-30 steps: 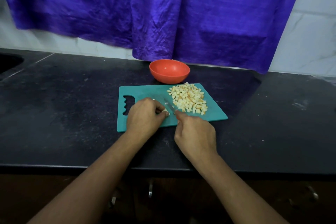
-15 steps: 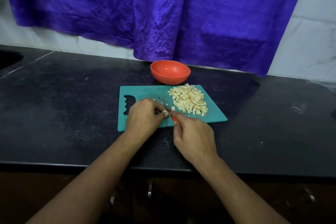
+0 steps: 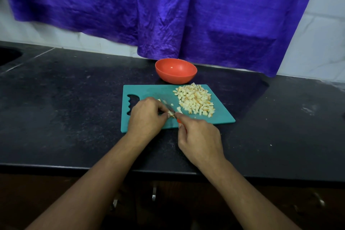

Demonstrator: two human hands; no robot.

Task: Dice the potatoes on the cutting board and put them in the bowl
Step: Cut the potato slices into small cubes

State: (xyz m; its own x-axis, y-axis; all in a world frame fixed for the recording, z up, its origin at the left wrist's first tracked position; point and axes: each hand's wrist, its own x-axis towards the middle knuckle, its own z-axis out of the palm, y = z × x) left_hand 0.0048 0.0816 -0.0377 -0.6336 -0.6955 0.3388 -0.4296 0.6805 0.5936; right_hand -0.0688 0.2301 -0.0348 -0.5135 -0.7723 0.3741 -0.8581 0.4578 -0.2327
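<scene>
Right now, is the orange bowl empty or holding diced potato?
Empty: the bowl shows only bare orange inside, and the diced potato pile lies on the cutting board in front of it.

The left hand [image 3: 147,115] covers nearly all of the potato piece [image 3: 170,114] it pinches. Only a pale sliver shows at the fingertips, too small to tell its shape. The right hand [image 3: 200,140] hides the knife [image 3: 169,107] handle except for a strip of orange-red, and the blade is blurred where it meets the potato. The left hand also covers the near left part of the cutting board [image 3: 149,90]. A sink [image 3: 8,57] at the far left is cut off by the edge. Below the counter [image 3: 65,108], metal handles [image 3: 153,194] are dim and blurred.
</scene>
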